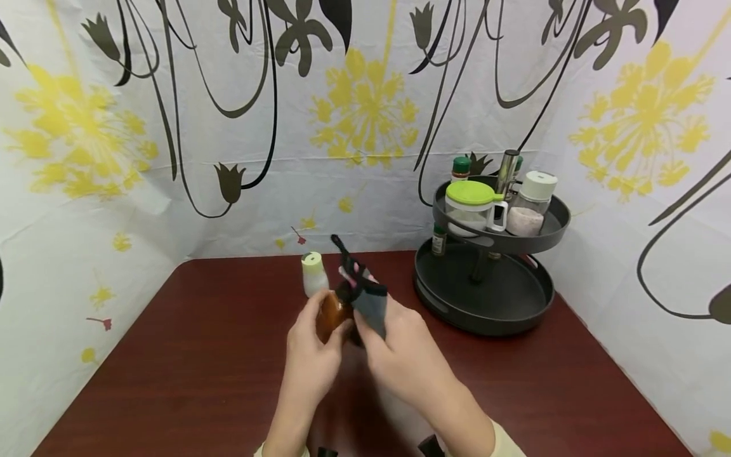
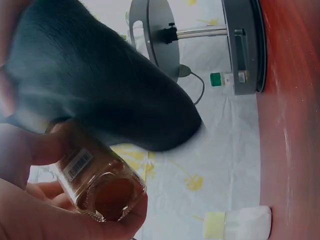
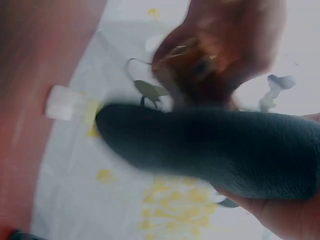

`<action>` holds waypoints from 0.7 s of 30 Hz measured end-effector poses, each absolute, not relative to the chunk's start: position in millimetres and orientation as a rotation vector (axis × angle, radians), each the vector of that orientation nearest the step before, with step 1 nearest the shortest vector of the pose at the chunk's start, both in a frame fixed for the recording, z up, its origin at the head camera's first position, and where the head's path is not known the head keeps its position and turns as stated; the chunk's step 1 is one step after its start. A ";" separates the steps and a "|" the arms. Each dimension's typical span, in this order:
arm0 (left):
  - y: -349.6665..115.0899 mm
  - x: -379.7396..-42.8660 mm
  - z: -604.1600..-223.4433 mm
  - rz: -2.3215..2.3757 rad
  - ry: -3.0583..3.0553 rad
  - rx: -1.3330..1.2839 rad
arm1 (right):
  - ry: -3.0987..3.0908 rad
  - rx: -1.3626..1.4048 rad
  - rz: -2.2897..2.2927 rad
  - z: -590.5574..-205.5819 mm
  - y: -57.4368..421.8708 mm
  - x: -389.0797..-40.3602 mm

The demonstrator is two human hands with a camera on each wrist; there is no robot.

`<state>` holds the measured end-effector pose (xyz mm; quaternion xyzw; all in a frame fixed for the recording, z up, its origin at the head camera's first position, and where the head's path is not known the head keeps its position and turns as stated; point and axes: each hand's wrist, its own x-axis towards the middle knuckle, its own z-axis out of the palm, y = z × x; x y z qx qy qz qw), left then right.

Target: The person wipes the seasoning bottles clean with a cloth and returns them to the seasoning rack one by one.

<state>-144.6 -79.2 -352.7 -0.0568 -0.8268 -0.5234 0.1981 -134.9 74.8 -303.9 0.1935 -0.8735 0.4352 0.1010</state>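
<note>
Amber glass bottle (image 1: 330, 317) gripped by the left hand (image 1: 310, 352), left of the two-tier rack (image 1: 485, 322). Right hand (image 1: 402, 355) grasps a dark grey-blue cloth (image 1: 371, 310) just beside it, nearer the rack. White shaker (image 1: 315, 280) stands on the table (image 1: 188, 355), also left of the rack; green-lidded jar (image 1: 471, 214) on the rack's upper tier (image 1: 531, 244).

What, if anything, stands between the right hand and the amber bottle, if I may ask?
The dark cloth, held by the right hand itself, comes between that hand and the amber bottle, which the left hand holds. Nothing else visible stands in the way.
</note>
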 end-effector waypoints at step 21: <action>-74.2 -146.6 -358.2 -1.665 -2.267 -0.203 | -2.611 0.493 1.461 -307.5 81.7 -146.8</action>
